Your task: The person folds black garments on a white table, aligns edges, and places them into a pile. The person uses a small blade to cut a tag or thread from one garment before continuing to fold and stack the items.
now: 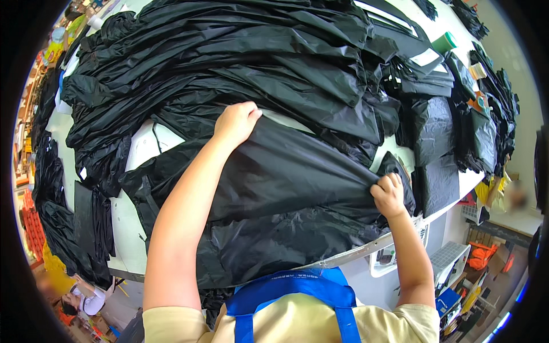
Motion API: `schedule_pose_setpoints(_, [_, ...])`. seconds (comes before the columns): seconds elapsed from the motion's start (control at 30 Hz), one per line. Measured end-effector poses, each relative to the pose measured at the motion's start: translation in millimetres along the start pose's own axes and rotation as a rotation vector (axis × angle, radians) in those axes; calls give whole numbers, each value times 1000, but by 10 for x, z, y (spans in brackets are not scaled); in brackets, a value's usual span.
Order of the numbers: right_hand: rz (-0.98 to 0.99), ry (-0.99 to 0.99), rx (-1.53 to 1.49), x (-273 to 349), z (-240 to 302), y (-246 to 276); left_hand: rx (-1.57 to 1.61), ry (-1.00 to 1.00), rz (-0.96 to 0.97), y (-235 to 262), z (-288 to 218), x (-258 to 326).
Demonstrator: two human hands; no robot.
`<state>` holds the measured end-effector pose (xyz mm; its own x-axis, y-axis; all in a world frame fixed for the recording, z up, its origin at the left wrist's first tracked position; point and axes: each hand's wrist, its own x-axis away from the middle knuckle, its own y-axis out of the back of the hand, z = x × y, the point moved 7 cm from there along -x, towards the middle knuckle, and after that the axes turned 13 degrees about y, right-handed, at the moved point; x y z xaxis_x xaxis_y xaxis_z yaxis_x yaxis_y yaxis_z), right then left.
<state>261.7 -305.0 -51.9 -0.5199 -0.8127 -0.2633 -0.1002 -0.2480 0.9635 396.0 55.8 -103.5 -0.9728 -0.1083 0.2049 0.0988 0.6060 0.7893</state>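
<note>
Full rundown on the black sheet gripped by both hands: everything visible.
The black sheet is thin, smooth and faintly glossy; plastic or coated fabric, can't tell which. The left hand and right hand grip its far edge, which runs taut and slanting between them. Lower down it creases, over the near side of the white table. Its lower boundary is unclear among black layers.

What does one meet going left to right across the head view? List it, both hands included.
Orange-red stack → left hand → black material stretched between the hands → right hand → green-ended roll at the top → orange bundle at lower right.
</note>
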Motion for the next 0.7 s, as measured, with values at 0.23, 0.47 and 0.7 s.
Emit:
schedule_pose_setpoints(0.23, [210, -238, -347, -710, 140, 123, -63, -150, -318, 276, -4, 224])
schedule_pose_setpoints(0.47, [290, -237, -192, -787, 682, -914, -344, 661, -785, 1716, 2169, 2034])
schedule_pose_setpoints(0.7, [-114, -111, -576, -1719, 1642, -264, 761, 788, -257, 1194, 2642, 2660])
